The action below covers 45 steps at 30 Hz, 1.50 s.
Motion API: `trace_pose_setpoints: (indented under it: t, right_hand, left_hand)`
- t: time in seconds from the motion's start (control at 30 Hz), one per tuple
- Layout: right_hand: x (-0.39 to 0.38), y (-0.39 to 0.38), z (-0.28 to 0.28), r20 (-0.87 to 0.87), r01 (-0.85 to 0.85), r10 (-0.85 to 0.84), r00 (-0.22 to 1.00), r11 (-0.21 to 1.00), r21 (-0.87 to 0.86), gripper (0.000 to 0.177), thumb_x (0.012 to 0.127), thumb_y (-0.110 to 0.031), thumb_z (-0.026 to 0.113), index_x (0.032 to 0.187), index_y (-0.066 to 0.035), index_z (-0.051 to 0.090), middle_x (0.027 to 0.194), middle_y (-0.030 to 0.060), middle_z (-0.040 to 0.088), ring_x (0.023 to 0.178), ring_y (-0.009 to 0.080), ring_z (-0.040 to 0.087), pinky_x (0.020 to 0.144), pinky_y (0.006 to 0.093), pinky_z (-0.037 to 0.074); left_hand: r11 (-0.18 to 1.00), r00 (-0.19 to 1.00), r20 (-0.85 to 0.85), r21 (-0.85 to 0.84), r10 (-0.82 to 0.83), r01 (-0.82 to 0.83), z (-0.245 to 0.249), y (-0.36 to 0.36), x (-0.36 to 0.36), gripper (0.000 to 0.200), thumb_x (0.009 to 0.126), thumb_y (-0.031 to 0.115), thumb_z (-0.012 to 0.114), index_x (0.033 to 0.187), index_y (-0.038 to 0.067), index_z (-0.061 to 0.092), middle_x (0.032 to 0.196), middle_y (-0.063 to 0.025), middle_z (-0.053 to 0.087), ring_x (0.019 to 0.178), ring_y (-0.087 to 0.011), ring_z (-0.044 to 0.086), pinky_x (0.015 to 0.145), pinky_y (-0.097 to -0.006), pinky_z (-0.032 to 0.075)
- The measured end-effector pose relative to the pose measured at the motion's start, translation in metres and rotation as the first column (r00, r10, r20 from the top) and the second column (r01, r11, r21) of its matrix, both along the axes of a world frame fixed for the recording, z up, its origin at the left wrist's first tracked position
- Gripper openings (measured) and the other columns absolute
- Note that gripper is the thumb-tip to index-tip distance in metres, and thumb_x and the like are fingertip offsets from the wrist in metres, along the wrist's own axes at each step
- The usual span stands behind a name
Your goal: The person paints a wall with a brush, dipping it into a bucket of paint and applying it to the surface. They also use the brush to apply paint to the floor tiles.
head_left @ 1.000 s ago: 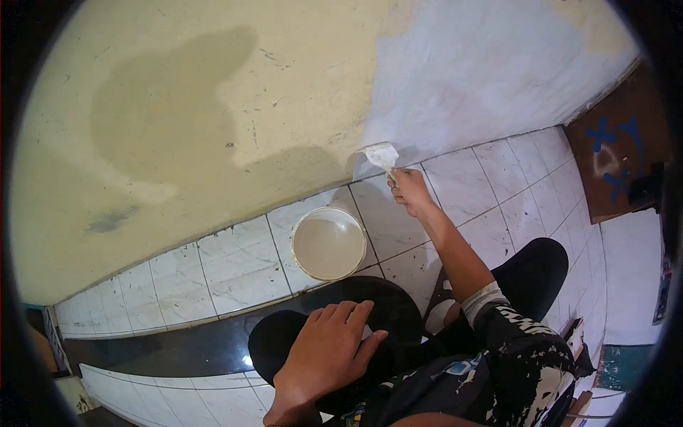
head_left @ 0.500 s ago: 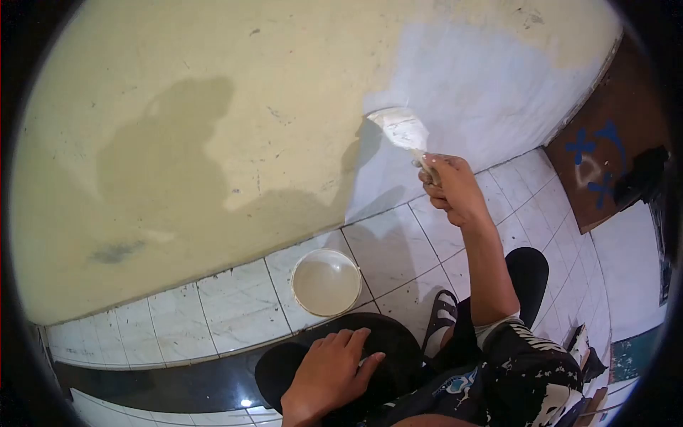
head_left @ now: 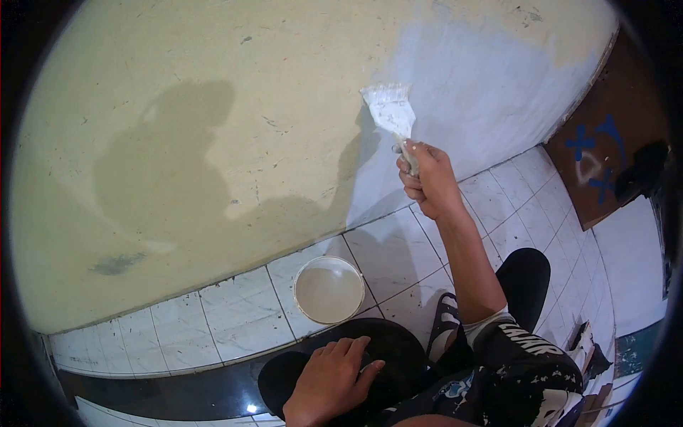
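Observation:
My right hand (head_left: pixel 427 174) is closed round the handle of a wide paintbrush (head_left: pixel 391 110) coated in white paint. The bristles are at the wall (head_left: pixel 284 92), by the border between its yellow part and a pale white-painted patch (head_left: pixel 469 92). My left hand (head_left: pixel 334 384) lies palm down on my dark-clothed knee, holding nothing, with the thumb apart from the fingers. Just beyond that knee, a round tub (head_left: pixel 329 288) with whitish contents stands on the tiles.
White marbled tiles (head_left: pixel 235 313) run along the wall's foot, bordered by a dark glossy strip (head_left: pixel 171 391). At the right stands a brown panel (head_left: pixel 605 128) with blue marks. My sandalled foot (head_left: pixel 445 324) is on the floor right of the tub.
My right hand has moved up and left with the paintbrush, whose bristles now point more upward. My left hand stays on the knee. The view has shifted slightly.

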State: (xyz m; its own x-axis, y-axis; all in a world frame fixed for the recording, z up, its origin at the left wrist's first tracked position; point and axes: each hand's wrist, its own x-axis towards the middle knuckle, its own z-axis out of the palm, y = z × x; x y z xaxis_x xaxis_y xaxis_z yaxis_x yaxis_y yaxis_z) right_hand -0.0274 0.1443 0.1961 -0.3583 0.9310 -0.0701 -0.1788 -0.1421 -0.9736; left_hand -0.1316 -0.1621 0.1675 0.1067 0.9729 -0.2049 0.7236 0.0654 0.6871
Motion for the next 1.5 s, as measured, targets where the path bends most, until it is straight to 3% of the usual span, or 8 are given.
trace_pose_setpoints:
  t: [0.27,0.37,0.57,0.83,1.0,1.27,1.33,1.5]
  right_hand:
    - [0.031,-0.017,-0.022,0.122,-0.041,0.06,0.991,0.987,-0.153,0.022,0.099,-0.022,0.053,0.095,-0.001,0.057,0.072,0.0011,0.051,0.049,0.0038,0.033,0.038,0.0225,0.021]
    - [0.045,-0.037,0.021,0.295,0.056,-0.109,0.949,0.981,0.184,0.019,0.1,-0.019,0.051,0.093,-0.002,0.059,0.073,-0.0004,0.054,0.055,0.0055,0.041,0.044,0.0235,0.03]
    - [0.027,-0.029,0.097,0.157,0.041,-0.6,0.784,0.303,0.952,0.028,0.096,-0.009,0.056,0.121,0.001,0.064,0.081,0.0163,0.06,0.07,0.0271,0.056,0.07,0.0381,0.048]
    - [-0.008,-0.004,-0.002,0.326,-0.202,-0.676,0.661,0.258,0.945,0.054,0.089,-0.004,0.06,0.142,-0.008,0.051,0.094,0.0219,0.055,0.074,0.0394,0.061,0.07,0.0462,0.051]
    - [0.018,-0.021,-0.061,0.659,-0.337,-0.484,0.575,0.593,0.731,0.053,0.087,-0.003,0.06,0.14,-0.008,0.054,0.092,0.0229,0.056,0.074,0.0395,0.061,0.069,0.0467,0.052]
    - [0.04,-0.042,0.041,0.406,-0.129,-0.523,0.749,0.486,0.864,0.038,0.086,-0.003,0.063,0.124,0.0,0.063,0.082,0.0214,0.06,0.073,0.0363,0.062,0.068,0.0423,0.05]
    - [0.029,-0.037,0.076,0.251,-0.019,-0.602,0.758,0.365,0.931,0.027,0.092,-0.004,0.063,0.118,0.002,0.065,0.078,0.0133,0.062,0.067,0.0118,0.051,0.059,0.0306,0.045]
    - [0.005,-0.004,0.068,0.187,0.02,-0.58,0.793,0.331,0.944,0.032,0.087,-0.001,0.061,0.119,0.003,0.062,0.08,0.0216,0.061,0.069,0.0361,0.06,0.065,0.0433,0.049]
  left_hand:
    - [0.998,0.999,0.029,-0.044,0.039,-0.037,0.021,-0.006,0.007,0.047,0.096,0.032,0.06,0.127,-0.003,0.056,0.113,-0.0226,0.064,0.107,-0.0383,0.062,0.094,-0.0455,0.048]
    - [0.987,0.998,0.038,-0.155,0.058,-0.052,0.03,0.001,0.007,0.048,0.097,0.033,0.058,0.129,-0.002,0.055,0.119,-0.0232,0.062,0.112,-0.0386,0.059,0.099,-0.0455,0.046]
    - [1.0,0.999,-0.042,-0.022,0.01,-0.011,0.006,-0.009,0.008,0.051,0.098,0.038,0.057,0.128,-0.002,0.056,0.111,-0.0225,0.064,0.104,-0.0374,0.064,0.092,-0.0453,0.05]
    - [0.985,1.0,0.003,-0.168,0.024,-0.023,0.026,0.002,0.009,0.049,0.098,0.037,0.057,0.129,-0.001,0.055,0.113,-0.024,0.064,0.107,-0.0382,0.063,0.095,-0.0457,0.05]
    - [0.996,1.0,0.015,-0.093,0.013,-0.011,0.021,-0.001,0.009,0.048,0.098,0.036,0.058,0.128,-0.001,0.055,0.109,-0.0242,0.065,0.102,-0.0389,0.064,0.091,-0.046,0.051]
    - [0.993,0.999,0.024,-0.108,0.045,-0.043,0.029,-0.004,0.01,0.047,0.097,0.032,0.059,0.128,-0.003,0.055,0.115,-0.0239,0.063,0.108,-0.0395,0.061,0.096,-0.0456,0.048]
    - [0.994,0.995,0.047,-0.069,0.087,-0.084,0.029,-0.006,0.01,0.045,0.095,0.028,0.06,0.127,-0.004,0.056,0.117,-0.024,0.063,0.109,-0.0407,0.059,0.096,-0.0454,0.047]
    - [0.987,0.999,-0.012,-0.157,0.032,-0.033,0.025,-0.001,0.009,0.05,0.099,0.037,0.056,0.13,-0.001,0.053,0.116,-0.0238,0.063,0.109,-0.0383,0.062,0.098,-0.0455,0.047]
